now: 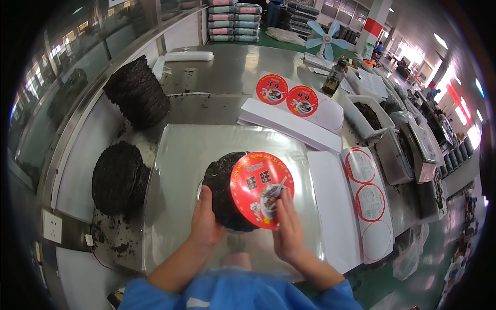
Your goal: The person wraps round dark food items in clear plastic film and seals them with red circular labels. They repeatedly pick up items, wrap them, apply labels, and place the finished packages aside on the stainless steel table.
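Note:
A round black cake of dried seaweed point(221, 193) is in front of me, over a stack of clear plastic film point(186, 155). My left hand point(205, 223) grips its left edge, thumb on top. A red round label point(255, 182), printed with writing and a picture of a bowl, overlaps the right part of the cake. The fingers of my right hand point(286, 228) lie flat across the label's lower right edge, and its thumb is hidden. I cannot tell whether the label is stuck to the cake or only held against it.
To the left stand a tall stack of seaweed rounds point(135, 93) and a lower one point(116, 178). Strips of red labels point(288, 95) and white labels point(368, 205) lie beyond and right. Farther right are a white tub point(366, 116), a bottle point(334, 77) and a fan point(326, 38).

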